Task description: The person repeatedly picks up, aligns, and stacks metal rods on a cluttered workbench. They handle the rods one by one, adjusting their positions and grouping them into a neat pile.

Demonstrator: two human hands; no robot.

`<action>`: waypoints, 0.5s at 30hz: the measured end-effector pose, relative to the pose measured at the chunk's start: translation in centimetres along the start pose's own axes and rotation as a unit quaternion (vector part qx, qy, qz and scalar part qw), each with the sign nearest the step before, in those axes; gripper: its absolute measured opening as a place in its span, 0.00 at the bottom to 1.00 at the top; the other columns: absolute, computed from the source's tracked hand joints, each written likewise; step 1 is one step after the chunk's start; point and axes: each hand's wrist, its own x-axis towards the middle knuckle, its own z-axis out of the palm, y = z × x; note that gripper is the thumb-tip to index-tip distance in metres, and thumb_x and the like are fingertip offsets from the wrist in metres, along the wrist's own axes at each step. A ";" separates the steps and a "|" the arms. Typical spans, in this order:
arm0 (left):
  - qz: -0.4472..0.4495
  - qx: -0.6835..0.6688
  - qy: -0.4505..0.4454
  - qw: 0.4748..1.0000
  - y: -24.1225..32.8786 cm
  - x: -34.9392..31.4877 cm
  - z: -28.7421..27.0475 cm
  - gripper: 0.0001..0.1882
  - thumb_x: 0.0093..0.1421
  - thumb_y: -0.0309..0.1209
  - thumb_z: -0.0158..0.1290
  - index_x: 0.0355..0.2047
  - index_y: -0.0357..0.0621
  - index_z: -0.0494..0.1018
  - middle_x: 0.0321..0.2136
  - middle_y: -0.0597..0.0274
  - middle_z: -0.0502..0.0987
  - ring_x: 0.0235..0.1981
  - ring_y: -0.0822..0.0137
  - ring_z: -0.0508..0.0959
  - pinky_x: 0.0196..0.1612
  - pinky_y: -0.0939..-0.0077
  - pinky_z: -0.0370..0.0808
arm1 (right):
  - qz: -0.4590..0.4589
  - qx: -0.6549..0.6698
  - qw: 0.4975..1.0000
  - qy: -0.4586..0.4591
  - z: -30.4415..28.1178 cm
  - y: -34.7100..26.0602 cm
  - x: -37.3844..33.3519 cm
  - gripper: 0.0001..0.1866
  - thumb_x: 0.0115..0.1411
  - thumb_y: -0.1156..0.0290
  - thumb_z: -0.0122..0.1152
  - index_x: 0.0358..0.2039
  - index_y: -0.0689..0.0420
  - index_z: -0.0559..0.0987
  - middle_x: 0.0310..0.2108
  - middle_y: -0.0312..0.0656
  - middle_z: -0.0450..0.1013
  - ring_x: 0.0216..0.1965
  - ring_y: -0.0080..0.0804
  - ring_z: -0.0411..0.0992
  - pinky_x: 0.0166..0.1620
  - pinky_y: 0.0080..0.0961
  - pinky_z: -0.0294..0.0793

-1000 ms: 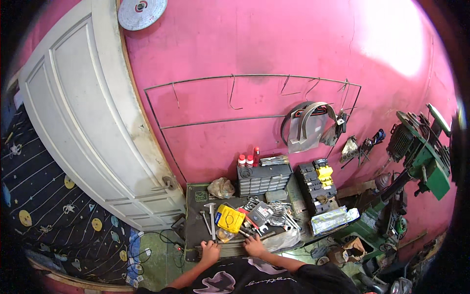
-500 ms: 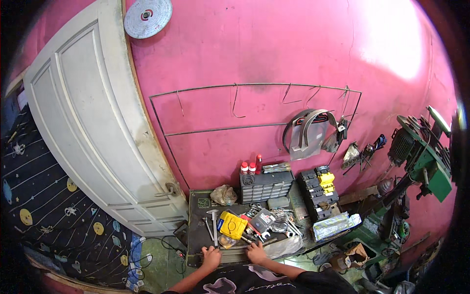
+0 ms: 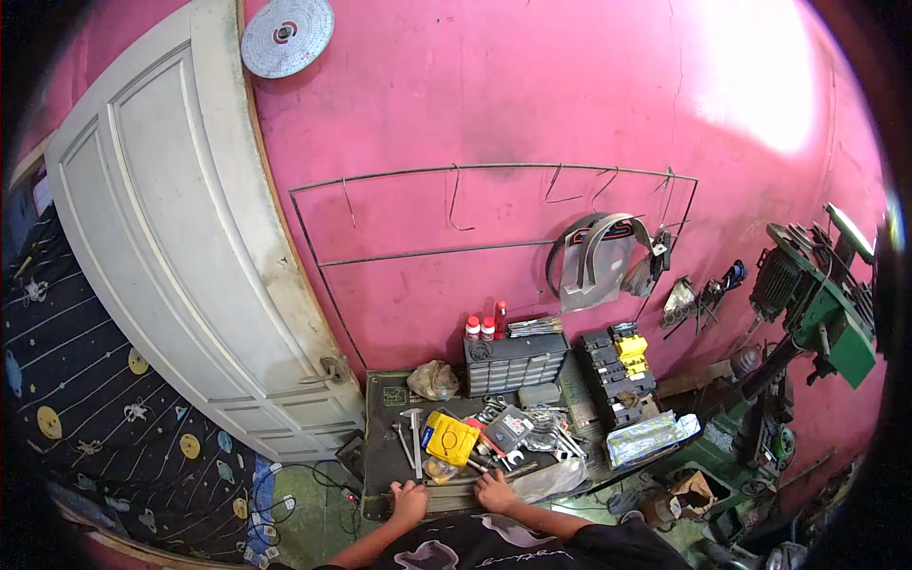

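Observation:
My left hand (image 3: 408, 501) rests on the near edge of the dark workbench (image 3: 382, 420), fingers apart and holding nothing. Beside it on the same edge lies my right hand (image 3: 494, 491), also open, its fingertips on the bench. Just beyond my left hand are a metal caliper (image 3: 415, 443) and a slim metal tool (image 3: 403, 444). A yellow packet (image 3: 450, 438) sits between the hands, farther in, above a small bagged item (image 3: 440, 468). Past my right hand lie a grey packet (image 3: 510, 427), several wrenches (image 3: 568, 443) and a clear plastic bag (image 3: 553, 482).
A small drawer cabinet (image 3: 516, 366) with red-capped bottles (image 3: 480, 328) stands at the back. Right of it is a black-and-yellow tool case (image 3: 617, 385). A crumpled plastic bag (image 3: 433, 381) lies back left, near a white door (image 3: 190, 228). Green machinery (image 3: 841, 347) stands far right.
The view has shifted very slightly. Both hands stay on the bench edge, and nothing on the bench has visibly moved.

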 end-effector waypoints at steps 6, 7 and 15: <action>-0.003 -0.005 -0.035 0.999 -0.1 0.8 0.5 0.06 0.52 0.30 0.52 0.25 0.49 0.79 0.31 0.68 0.76 0.42 0.62 0.71 0.43 0.46 0.59 | 0.015 0.010 1.000 0.000 0.4 -0.2 0.5 0.11 0.59 0.64 0.50 0.34 0.52 0.80 0.34 0.34 0.75 0.46 0.33 0.68 0.53 0.57 0.59; 0.002 -0.006 -0.048 0.999 -0.1 1.0 0.5 0.06 0.52 0.30 0.52 0.26 0.48 0.79 0.32 0.67 0.76 0.42 0.62 0.71 0.43 0.46 0.59 | 0.013 0.015 1.000 -0.003 0.4 -0.2 0.6 0.11 0.59 0.64 0.50 0.34 0.52 0.80 0.34 0.34 0.75 0.46 0.33 0.68 0.53 0.57 0.59; 0.015 0.009 -0.068 0.998 0.2 1.1 0.3 0.06 0.53 0.29 0.51 0.28 0.48 0.79 0.30 0.66 0.78 0.43 0.61 0.72 0.42 0.49 0.59 | 0.019 0.011 1.000 -0.009 0.8 0.2 0.8 0.12 0.62 0.63 0.49 0.38 0.50 0.80 0.36 0.34 0.74 0.47 0.33 0.68 0.54 0.57 0.59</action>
